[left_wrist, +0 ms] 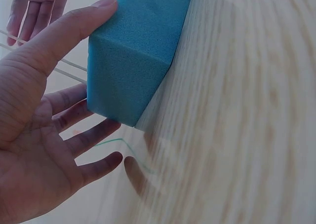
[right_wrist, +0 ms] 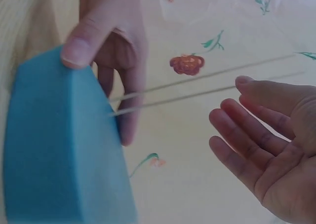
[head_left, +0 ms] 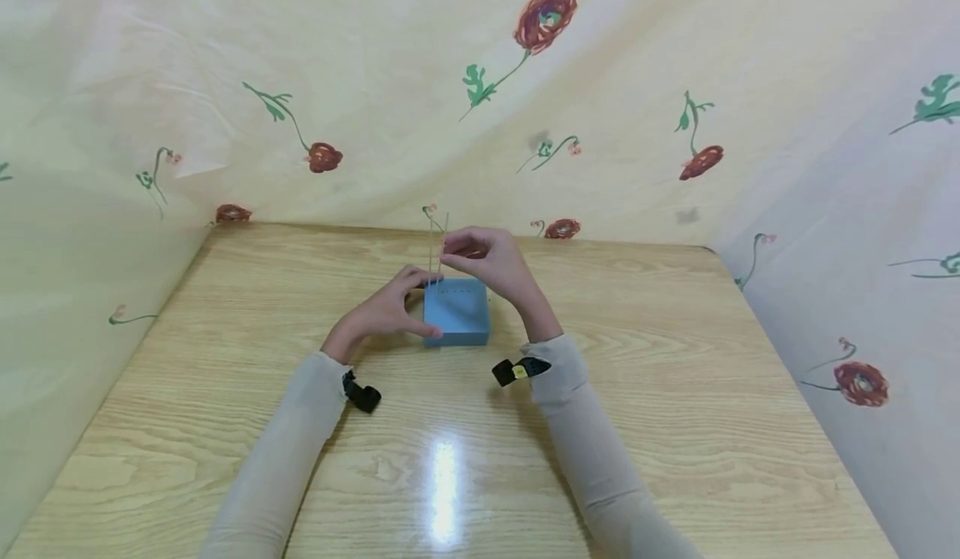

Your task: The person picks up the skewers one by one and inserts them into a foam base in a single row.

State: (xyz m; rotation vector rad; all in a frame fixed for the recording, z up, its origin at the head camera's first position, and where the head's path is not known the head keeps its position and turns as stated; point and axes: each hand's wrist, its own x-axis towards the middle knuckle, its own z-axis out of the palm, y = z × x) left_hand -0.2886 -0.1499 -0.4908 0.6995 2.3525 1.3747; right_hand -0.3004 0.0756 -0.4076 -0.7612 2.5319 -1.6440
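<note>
A blue foam block (head_left: 457,313) stands on the table, with a row of small holes (head_left: 457,291) along the far part of its top. Two thin, pale wooden sticks rise side by side from its far left corner. My left hand (head_left: 386,305) holds the block's left end, thumb at the front and fingers reaching round the back. Above the block, my right hand (head_left: 491,263) pinches the right-hand stick (head_left: 447,226) partway up between thumb and index finger. The other stick (head_left: 431,247) stands just left of it, untouched by the right hand. Its remaining fingers (right_wrist: 242,135) are spread loosely.
The wood-grain table (head_left: 660,426) extends around the block. A pale cloth with printed flowers (head_left: 375,67) hangs behind it and along both sides. Each wrist wears a strap with a small black camera (head_left: 365,396). A light reflection shines on the tabletop in front.
</note>
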